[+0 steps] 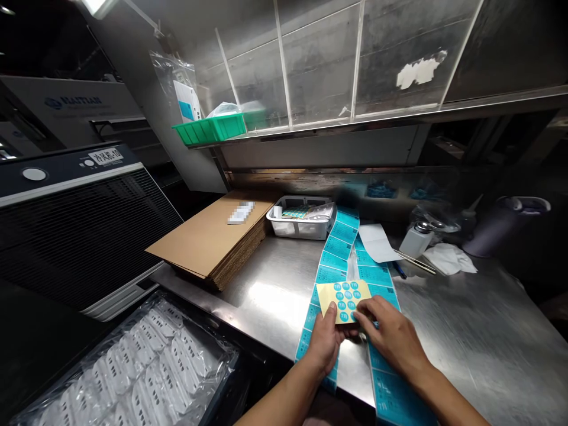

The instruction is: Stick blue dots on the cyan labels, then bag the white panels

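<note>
One yellow sticker sheet (327, 294) is held over the near part of the stainless steel table (465, 331), just above two teal label strips (337, 248). The sheet carries round blue stickers. About eight are visible, and the fingers hide any others.

The sheet's long axis runs left to right, crosswise to the strips, with its printed face up. Both strips run from the far side of the table to the near edge and hang over it.

The left hand (326, 340) pinches the sheet's lower left edge, thumb on top. The right hand (390, 334) has its fingertips closed on the lower right corner. I cannot tell whether they grip the sheet or a single sticker.

Also on the table:
- one stack of flattened cardboard (213, 236)
- one metal tray (302, 228)
- one loose white paper (377, 242)
- one white dispenser bottle (415, 239)
- one crumpled white cloth (448, 259)

One green bin (213, 129) stands on the shelf above.
</note>
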The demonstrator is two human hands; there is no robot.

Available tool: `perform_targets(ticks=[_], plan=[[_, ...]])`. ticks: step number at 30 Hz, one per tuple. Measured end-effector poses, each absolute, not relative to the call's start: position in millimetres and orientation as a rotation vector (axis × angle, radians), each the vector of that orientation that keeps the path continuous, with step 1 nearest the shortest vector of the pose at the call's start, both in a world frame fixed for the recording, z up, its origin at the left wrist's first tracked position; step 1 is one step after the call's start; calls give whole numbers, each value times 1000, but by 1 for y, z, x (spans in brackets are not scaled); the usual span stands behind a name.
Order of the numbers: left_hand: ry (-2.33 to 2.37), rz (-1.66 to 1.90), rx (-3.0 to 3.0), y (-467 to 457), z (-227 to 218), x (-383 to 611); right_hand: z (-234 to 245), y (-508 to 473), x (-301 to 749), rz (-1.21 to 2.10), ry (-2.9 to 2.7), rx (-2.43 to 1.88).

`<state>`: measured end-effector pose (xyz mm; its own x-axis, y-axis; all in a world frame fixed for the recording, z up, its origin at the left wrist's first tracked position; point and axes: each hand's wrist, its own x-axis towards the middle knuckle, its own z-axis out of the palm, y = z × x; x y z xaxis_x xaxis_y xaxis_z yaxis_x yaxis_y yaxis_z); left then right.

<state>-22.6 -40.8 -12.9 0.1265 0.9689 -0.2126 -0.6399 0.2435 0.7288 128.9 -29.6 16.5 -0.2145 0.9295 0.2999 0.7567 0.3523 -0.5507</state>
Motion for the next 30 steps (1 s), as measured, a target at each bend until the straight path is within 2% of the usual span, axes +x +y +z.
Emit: perform_targets(ticks=[13, 21, 26, 30], plan=[[741, 1242, 462, -39, -15, -24, 1, -32, 115, 223, -2111, -1408], [729, 1341, 384, -41, -10, -23, 10, -19, 129, 486, -2001, -1380], [791, 1391, 306, -40, -11, -23, 8, 37, 164, 545, -1828, -1620], [810, 1374, 297, -39, -11, -23, 1, 76, 174, 619, -1941, -1705]])
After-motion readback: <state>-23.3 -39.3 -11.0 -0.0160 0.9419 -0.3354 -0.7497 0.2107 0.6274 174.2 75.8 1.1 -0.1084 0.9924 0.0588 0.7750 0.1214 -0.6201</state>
